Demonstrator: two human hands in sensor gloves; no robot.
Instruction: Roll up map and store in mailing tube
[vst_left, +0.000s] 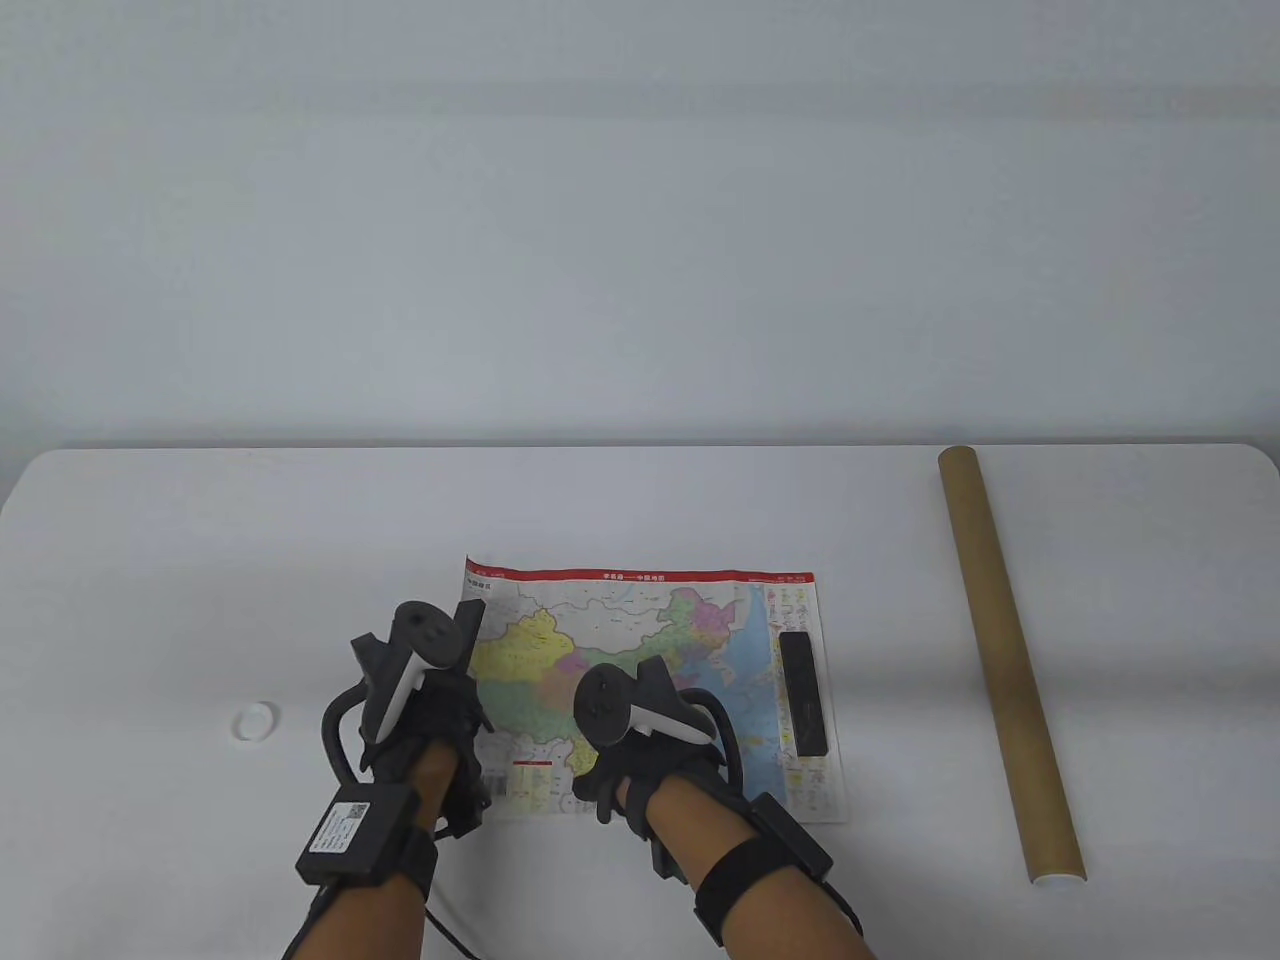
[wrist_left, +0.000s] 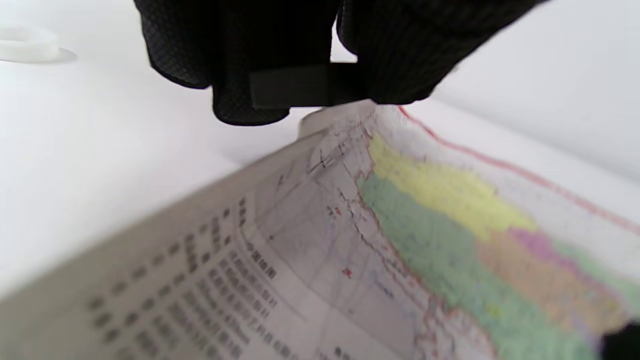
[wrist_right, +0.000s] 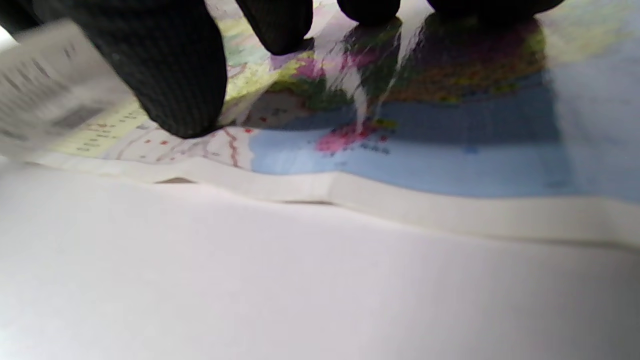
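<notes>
- Table (vst_left: 200, 520) first: white and wide, with the map (vst_left: 650, 640) lying flat near the middle and the mailing tube (vst_left: 1005, 660) well apart on the right, running near to far, its white-capped end nearest.
- Tube is a plain brown cardboard cylinder, longer than the map's short side by the look of it.
- Map is a colourful printed sheet with a red band along the far edge; its left edge is lifted, and the left wrist view shows the grey printed underside curling up.
- Left hand (vst_left: 430, 700) grips that raised left edge, fingers (wrist_left: 240, 75) curled over the paper.
- Right hand (vst_left: 640, 740) rests on the map's near middle, fingertips (wrist_right: 175, 90) spread and pressing the sheet down, holding nothing.
- Black bar (vst_left: 805, 692), seemingly a weight, lies on the map's right margin.
- To roll well, I'd judge: curl the left edge tight and even, keep both hands level so the roll stays square, and lift that bar before the roll reaches it.
- Small white cap (vst_left: 254, 721) sits left of the hands.
</notes>
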